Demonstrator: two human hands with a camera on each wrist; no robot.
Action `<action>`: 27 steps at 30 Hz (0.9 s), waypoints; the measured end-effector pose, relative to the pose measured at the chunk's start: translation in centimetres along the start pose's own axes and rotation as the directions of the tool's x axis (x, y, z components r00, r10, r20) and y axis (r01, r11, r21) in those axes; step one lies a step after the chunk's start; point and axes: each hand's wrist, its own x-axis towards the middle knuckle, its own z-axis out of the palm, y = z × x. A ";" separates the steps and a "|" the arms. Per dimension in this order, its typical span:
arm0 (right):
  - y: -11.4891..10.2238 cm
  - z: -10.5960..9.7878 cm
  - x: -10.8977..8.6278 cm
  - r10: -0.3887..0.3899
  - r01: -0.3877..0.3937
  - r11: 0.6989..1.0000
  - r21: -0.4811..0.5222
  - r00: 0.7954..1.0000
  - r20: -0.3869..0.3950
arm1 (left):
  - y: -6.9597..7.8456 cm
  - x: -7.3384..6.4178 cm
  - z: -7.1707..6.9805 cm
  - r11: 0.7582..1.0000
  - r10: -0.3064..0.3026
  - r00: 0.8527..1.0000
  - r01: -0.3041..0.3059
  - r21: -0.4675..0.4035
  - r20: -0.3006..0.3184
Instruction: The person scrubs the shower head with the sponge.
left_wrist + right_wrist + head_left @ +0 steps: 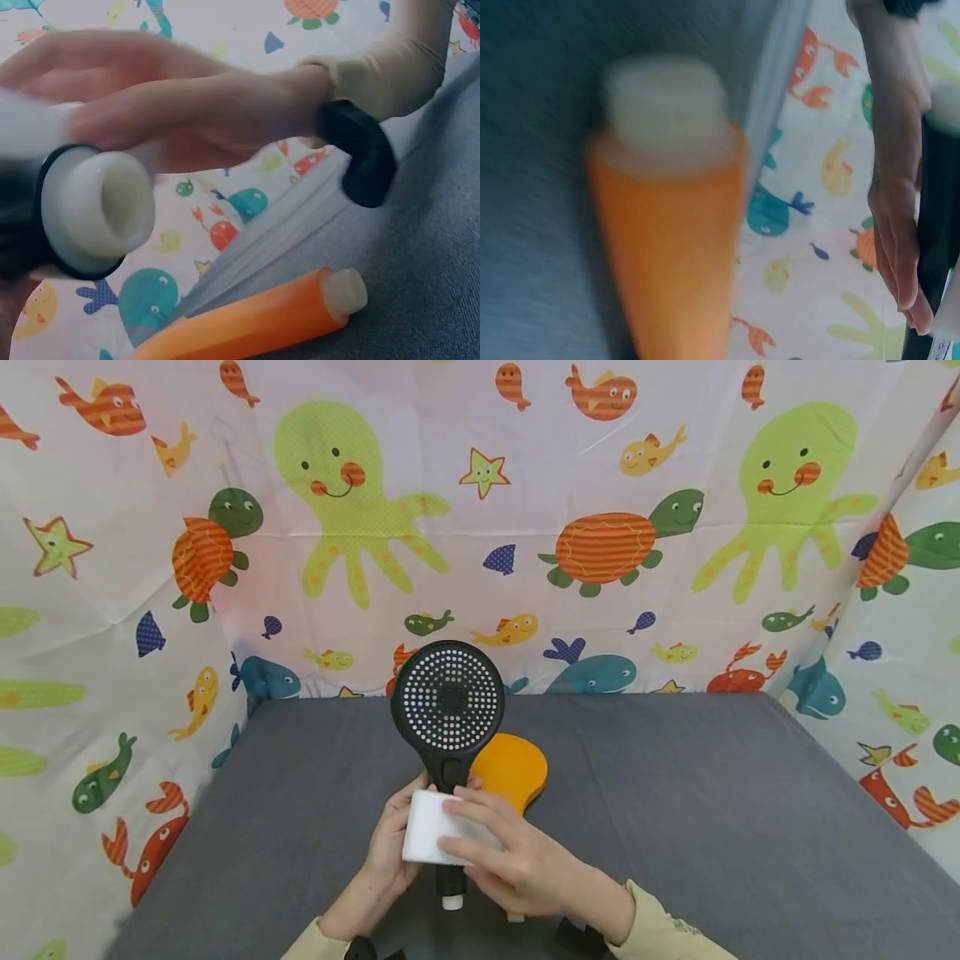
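Note:
A black shower head (448, 693) stands upright in front of me, its round face of pale nozzles toward the head camera. My left hand (388, 843) holds it by the handle from the left, the fingers partly hidden behind. Across the handle lies a white sponge (429, 827), which my right hand (521, 860) grips with spread, bent fingers. Below the sponge the handle ends in a white connector (112, 206). Behind my right hand an orange shower head (513, 768) lies on the table; its handle (255, 315) and pale end show in both wrist views.
A dark grey cloth (712, 810) covers the table. Behind and at both sides hangs a pale curtain (450, 468) printed with sea animals. Black wrist straps (581, 935) show at the bottom edge.

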 end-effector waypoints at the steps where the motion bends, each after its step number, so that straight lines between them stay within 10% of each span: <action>1: -0.2 0.0 -0.2 -0.033 0.033 0.999 0.012 0.999 0.025 | 0.1 0.1 0.1 1.000 0.001 1.000 -0.001 0.000 0.011; 6: -0.1 0.0 -0.6 -0.093 0.092 0.996 0.020 0.993 0.070 | 0.4 0.3 0.0 1.000 -0.018 1.000 0.018 -0.016 0.001; 14: 1.0 0.5 1.0 0.125 -0.126 0.992 -0.027 0.991 -0.048 | -0.2 -0.4 -0.4 1.000 0.000 0.994 -0.001 -0.007 -0.110; 23: -0.4 0.1 -0.7 -0.154 0.151 0.987 0.052 0.987 0.047 | 0.8 0.4 0.4 0.996 -0.037 0.999 0.040 0.076 -0.033; 27: 1.0 -0.2 -0.6 -0.037 0.037 0.999 0.007 0.999 -0.028 | 0.4 0.3 0.1 0.993 -0.030 1.000 0.031 0.111 -0.008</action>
